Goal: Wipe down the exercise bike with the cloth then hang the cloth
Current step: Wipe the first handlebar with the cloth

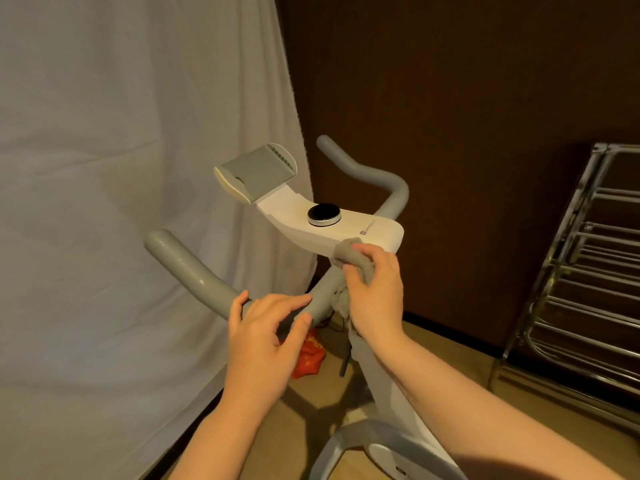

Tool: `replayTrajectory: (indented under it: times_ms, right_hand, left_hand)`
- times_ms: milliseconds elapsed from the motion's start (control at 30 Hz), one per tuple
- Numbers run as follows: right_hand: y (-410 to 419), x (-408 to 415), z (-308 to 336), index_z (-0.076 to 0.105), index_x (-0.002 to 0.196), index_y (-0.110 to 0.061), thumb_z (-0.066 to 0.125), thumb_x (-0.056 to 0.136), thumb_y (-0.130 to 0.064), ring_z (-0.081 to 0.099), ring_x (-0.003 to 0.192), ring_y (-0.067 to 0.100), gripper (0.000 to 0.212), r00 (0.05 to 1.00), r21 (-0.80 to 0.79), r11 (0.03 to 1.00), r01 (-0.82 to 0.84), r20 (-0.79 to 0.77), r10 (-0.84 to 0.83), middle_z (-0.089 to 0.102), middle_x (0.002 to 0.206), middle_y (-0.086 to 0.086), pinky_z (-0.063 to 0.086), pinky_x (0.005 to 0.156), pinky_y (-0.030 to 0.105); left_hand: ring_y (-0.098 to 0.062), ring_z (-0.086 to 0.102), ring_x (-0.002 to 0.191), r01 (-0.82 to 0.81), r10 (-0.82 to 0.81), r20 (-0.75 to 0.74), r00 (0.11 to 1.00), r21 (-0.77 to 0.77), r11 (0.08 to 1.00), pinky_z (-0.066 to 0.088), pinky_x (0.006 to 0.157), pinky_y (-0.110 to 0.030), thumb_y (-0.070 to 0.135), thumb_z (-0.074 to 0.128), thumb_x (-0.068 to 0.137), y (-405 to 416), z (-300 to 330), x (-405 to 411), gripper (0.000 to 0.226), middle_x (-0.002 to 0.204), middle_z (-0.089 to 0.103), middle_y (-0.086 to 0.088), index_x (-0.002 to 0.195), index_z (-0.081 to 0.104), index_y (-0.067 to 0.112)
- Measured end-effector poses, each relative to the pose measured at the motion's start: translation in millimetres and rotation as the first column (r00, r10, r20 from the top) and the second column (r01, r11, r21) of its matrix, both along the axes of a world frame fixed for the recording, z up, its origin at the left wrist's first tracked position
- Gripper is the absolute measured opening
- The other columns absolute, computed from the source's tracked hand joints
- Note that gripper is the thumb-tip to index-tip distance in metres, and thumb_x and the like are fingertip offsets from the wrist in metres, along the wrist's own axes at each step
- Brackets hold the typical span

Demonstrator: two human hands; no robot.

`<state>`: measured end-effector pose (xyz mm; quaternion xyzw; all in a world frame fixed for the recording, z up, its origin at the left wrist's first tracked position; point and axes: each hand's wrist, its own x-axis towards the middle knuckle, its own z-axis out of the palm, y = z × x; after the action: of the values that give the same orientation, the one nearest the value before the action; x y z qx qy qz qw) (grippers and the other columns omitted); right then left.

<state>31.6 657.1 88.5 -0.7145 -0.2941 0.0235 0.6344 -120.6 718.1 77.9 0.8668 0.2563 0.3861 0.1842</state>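
on the far left a pale grey cloth backdrop [121, 202] hangs behind everything. in front of it stands the white exercise bike with grey padded handlebars [367, 233], and its left grey handlebar tube [194, 271] comes toward the camera. the left hand [266, 327] rests on this tube near its bend: the fingers are loosely curled over the top and the thumb lies against the tube, so it is a light steadying hold, not a tight one.

further in the middle is the grey ribbed tablet holder [256, 171], and behind it the round black knob with a silver ring [324, 215] sits on the white console. low on the floor, between the arms, lies a crumpled red bag [310, 358].

to the right of the knob, the right hand [374, 289] grasps the small grey-beige cloth [353, 259], bunched in the fingers and pressed against the near edge of the console, where the stem meets it. so the wiping step is in hand, and the hanging is not yet begun.

in my judgement much of the bike is left to wipe: the handlebars, the knob, the frame below. the next move calls for keeping the cloth flat enough to cover surface, and sliding it along the edge with steady pressure.

on the far right leans a chrome metal drying rack with thin bars [581, 271], probably the place to hang the cloth later.
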Motion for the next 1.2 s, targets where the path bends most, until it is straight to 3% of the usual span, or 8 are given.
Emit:
replayTrajectory:
  times_ms: [133,300,433,567,700,800,967,1200]
  right_hand:
    - [-11,-8,8,0.059,0.119,-0.034,0.058,0.094,-0.025,0.046,0.108,0.006,0.028,0.881,-0.344,0.915,-0.211,0.338,0.330,0.045,0.113,-0.014,0.044,0.087,0.029]
    - [-3,-22,18,0.050,0.134,-0.026,0.049,0.099,-0.031,0.045,0.119,0.016,0.035,0.947,-0.428,0.904,0.022,0.298,0.118,0.043,0.128,-0.003,0.045,0.090,0.032]
    - [-8,-67,10,0.050,0.128,-0.030,0.048,0.098,-0.032,0.041,0.112,0.011,0.030,0.885,-0.428,0.904,-0.016,0.415,0.212,0.042,0.118,-0.006,0.044,0.083,0.028]
    - [1,-66,15,0.054,0.128,-0.027,0.053,0.097,-0.031,0.044,0.116,0.016,0.031,0.943,-0.383,0.913,0.144,0.334,-0.009,0.046,0.120,-0.003,0.044,0.090,0.031]
    - [-2,-97,19,0.055,0.126,-0.033,0.055,0.095,-0.032,0.043,0.109,0.010,0.031,0.879,-0.477,0.879,0.020,0.428,0.212,0.043,0.113,-0.007,0.047,0.083,0.030]
    - [1,-57,39,0.059,0.125,-0.029,0.051,0.097,-0.032,0.050,0.107,0.018,0.028,0.934,-0.602,0.790,0.114,0.336,0.121,0.047,0.116,-0.001,0.046,0.081,0.033]
    - [-2,-105,11,0.056,0.129,-0.031,0.054,0.096,-0.033,0.044,0.111,0.011,0.033,0.936,-0.434,0.889,0.146,0.351,0.018,0.046,0.119,-0.006,0.042,0.091,0.028]
    - [13,-125,-13,0.055,0.127,-0.027,0.056,0.096,-0.019,0.047,0.096,-0.018,0.032,0.902,0.019,0.909,0.416,-0.134,-0.410,0.051,0.121,-0.004,0.038,0.077,0.002]
  left_hand:
    - [0.009,0.053,0.105,0.054,-0.054,-0.004,0.999,-0.016,0.998,0.021,0.113,-0.028,0.047,0.051,0.089,7,5,-9,0.024,0.104,0.060,0.031,0.109,0.063,0.043]
    - [0.003,0.049,0.117,-0.013,0.013,0.007,1.000,0.022,1.000,0.019,0.116,-0.030,0.046,0.044,0.091,41,10,-41,0.031,0.114,0.063,0.020,0.109,0.066,0.034]
    - [0.006,0.041,0.126,0.048,-0.046,-0.064,0.997,0.034,0.998,0.011,0.117,-0.027,0.048,0.038,0.094,54,8,-54,0.034,0.120,0.058,0.026,0.112,0.064,0.037]
    - [0.005,0.038,0.128,0.042,-0.042,-0.013,0.999,-0.029,0.999,0.013,0.119,-0.033,0.041,0.042,0.096,48,2,-53,0.029,0.123,0.056,0.023,0.114,0.063,0.035]
    - [0.002,0.039,0.128,0.051,-0.050,0.018,0.999,-0.067,0.996,0.016,0.119,-0.040,0.026,0.051,0.099,46,1,-52,0.020,0.122,0.059,0.018,0.113,0.064,0.031]
    - [-0.002,0.043,0.128,0.081,-0.081,0.006,0.997,-0.070,0.994,0.017,0.119,-0.041,0.029,0.050,0.099,50,4,-53,0.020,0.121,0.061,0.016,0.112,0.065,0.031]
    - [0.006,0.037,0.125,0.118,-0.119,-0.021,0.993,-0.033,0.992,0.014,0.118,-0.036,0.038,0.041,0.096,54,4,-57,0.033,0.121,0.059,0.018,0.116,0.065,0.029]
    - [-0.016,0.053,0.120,0.144,-0.145,-0.055,0.988,-0.006,0.989,0.028,0.113,-0.046,0.036,0.045,0.093,62,5,-58,0.031,0.116,0.065,0.007,0.111,0.068,0.024]
